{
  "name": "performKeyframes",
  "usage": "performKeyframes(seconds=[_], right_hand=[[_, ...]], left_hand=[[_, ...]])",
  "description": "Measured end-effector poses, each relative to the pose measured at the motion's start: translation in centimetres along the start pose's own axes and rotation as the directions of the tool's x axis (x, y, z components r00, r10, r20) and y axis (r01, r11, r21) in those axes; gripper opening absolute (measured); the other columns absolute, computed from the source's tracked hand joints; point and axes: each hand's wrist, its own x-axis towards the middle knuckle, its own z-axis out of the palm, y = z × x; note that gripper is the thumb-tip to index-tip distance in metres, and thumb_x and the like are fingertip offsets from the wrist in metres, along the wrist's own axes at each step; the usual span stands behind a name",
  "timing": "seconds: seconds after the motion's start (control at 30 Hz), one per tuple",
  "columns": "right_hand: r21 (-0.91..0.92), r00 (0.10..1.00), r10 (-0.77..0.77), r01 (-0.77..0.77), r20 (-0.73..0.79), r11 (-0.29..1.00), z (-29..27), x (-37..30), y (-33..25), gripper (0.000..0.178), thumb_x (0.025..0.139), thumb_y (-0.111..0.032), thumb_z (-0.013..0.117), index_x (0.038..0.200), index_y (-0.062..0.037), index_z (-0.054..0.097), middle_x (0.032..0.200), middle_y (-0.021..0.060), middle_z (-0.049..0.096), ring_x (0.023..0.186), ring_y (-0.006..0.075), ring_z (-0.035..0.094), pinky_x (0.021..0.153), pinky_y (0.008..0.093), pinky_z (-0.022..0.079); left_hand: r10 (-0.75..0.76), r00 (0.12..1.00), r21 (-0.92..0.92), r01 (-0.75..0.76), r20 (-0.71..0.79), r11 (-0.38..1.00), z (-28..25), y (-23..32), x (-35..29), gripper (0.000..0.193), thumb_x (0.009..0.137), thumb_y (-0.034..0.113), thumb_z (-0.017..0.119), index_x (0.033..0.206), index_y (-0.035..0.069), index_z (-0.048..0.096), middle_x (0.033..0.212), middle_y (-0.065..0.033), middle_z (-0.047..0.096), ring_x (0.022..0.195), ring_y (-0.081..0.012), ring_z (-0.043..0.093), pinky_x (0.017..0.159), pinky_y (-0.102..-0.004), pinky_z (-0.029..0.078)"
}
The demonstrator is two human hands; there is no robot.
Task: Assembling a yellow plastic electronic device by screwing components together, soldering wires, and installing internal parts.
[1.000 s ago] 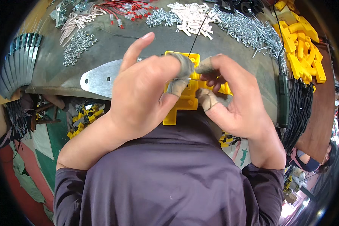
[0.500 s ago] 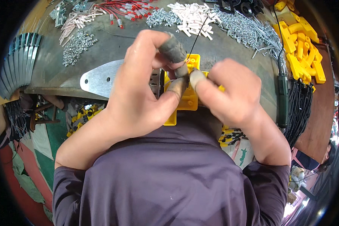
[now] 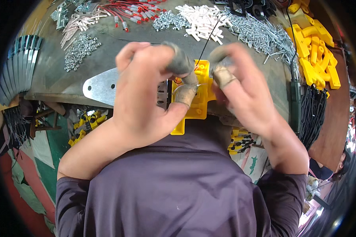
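Observation:
A yellow plastic housing point(image 3: 201, 107) lies open in front of me, with a flat tapered metal plate point(image 3: 100, 87) reaching out of it to the left. My left hand point(image 3: 140, 89), thumb and fingertips wrapped in worn grey-brown covers, pinches thin wire point(image 3: 202, 84) over the housing. Short reddish wires show beneath those fingers. From the housing's upper end a black cord point(image 3: 207, 43) runs up and away. My right hand point(image 3: 251, 93), blurred and also with covered tips, is closed in a pinch just right of the housing; whatever it holds is too small to name.
Along the back of the table lie piles of nuts point(image 3: 82, 50), red-wired indicator lamps point(image 3: 135, 11), white sleeves point(image 3: 201, 21) and screws point(image 3: 261, 33). Yellow handle parts point(image 3: 316, 51) are heaped at right, beside a hanging dark green power screwdriver point(image 3: 295, 106) and black cords point(image 3: 313, 114). Metal blades point(image 3: 21, 67) stand left.
My right hand has pulled away from the left fingertips, up and to the right. My left hand stays over the housing, and the thin wire at its fingertips now shows.

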Motion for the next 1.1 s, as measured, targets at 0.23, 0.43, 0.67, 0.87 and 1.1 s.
performKeyframes(seconds=[0.23,0.43,0.67,0.87,1.1], right_hand=[[-0.477,0.757,-0.551,0.652,0.352,0.59,-0.5,-0.2,1.1,0.008,0.091,-0.013,0.048,0.098,-0.0101,0.049,0.071,0.004,0.054,0.055,0.0121,0.047,0.052,0.0269,0.042],[0.383,0.862,0.236,-0.424,0.448,0.821,-0.2,-0.4,-0.6,0.017,0.088,-0.014,0.05,0.101,-0.0038,0.046,0.073,0.0115,0.054,0.056,0.0178,0.051,0.053,0.0325,0.043],[-0.067,0.919,-0.237,0.27,0.314,0.961,-1.1,0.0,0.0,0.017,0.085,-0.008,0.048,0.102,-0.0069,0.049,0.075,0.0116,0.058,0.061,0.0266,0.057,0.053,0.0356,0.045],[0.116,0.974,-0.151,0.133,0.168,0.984,1.3,-1.6,0.8,0.019,0.088,-0.012,0.046,0.107,-0.0087,0.048,0.073,0.0144,0.061,0.066,0.0283,0.064,0.055,0.0387,0.049],[-0.555,0.995,-0.079,0.095,0.053,0.827,-5.1,-1.8,2.3,0.02,0.087,-0.019,0.049,0.104,-0.0108,0.052,0.08,0.0145,0.064,0.076,0.0342,0.064,0.062,0.0449,0.05]], left_hand=[[-0.395,0.914,-0.524,0.383,0.095,0.761,0.0,1.2,0.3,0.06,0.068,-0.009,0.065,0.118,0.003,0.035,0.085,-0.0024,0.058,0.079,-0.0143,0.056,0.091,-0.0374,0.036],[0.131,0.988,0.162,-0.143,0.087,0.976,-1.0,-0.2,-0.1,0.059,0.067,-0.008,0.066,0.116,0.004,0.035,0.093,-0.0031,0.057,0.081,-0.0141,0.057,0.097,-0.0431,0.032],[-0.307,0.935,-0.462,0.353,0.175,0.813,-0.8,0.7,-0.1,0.062,0.068,-0.009,0.066,0.119,0.003,0.031,0.09,-0.0039,0.056,0.083,-0.0148,0.057,0.093,-0.0413,0.035],[0.132,0.991,0.146,-0.136,0.036,0.98,-0.1,0.0,0.0,0.045,0.068,-0.006,0.066,0.108,0.004,0.048,0.101,-0.0092,0.054,0.085,-0.0237,0.056,0.093,-0.0428,0.037],[-0.157,0.978,-0.034,0.163,0.137,0.986,-1.0,-0.9,-2.0,0.073,0.07,-0.006,0.063,0.133,0.0,0.027,0.123,-0.0155,0.044,0.109,-0.0233,0.05,0.1,-0.0398,0.035]])
